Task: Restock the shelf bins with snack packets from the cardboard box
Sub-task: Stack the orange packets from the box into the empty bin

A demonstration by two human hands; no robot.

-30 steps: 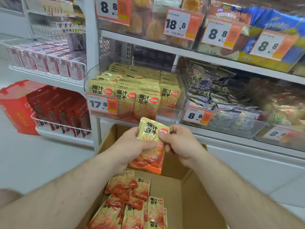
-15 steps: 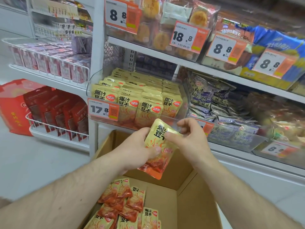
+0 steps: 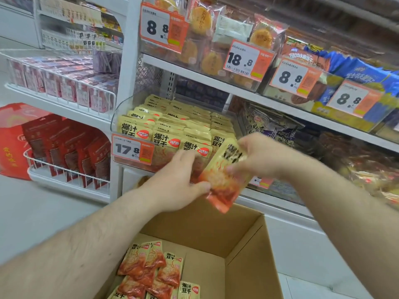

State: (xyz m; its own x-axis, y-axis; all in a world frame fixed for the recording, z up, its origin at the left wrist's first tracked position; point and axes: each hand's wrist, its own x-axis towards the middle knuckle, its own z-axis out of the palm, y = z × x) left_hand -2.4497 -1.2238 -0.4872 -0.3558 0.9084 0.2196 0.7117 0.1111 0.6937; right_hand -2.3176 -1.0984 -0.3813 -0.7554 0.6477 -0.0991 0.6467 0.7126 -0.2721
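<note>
While my left hand (image 3: 172, 182) pinches the lower edge of a yellow-and-orange foil snack packet (image 3: 224, 175) between thumb and fingers, my right hand (image 3: 259, 156) grips its upper part with curled fingers. I hold the packet tilted, just in front of the clear plastic shelf bin (image 3: 121, 117) of matching packets, above the open brown cardboard box (image 3: 248, 251).

The held snack packet (image 3: 224, 175) is pale yellow at the top with black characters, fading to orange-red below. Packets in the clear shelf bin (image 3: 172, 134) share that yellow, each with a red oval logo. The price tag (image 3: 132, 149) is white and orange. The cardboard box (image 3: 248, 244) is plain brown.
</note>
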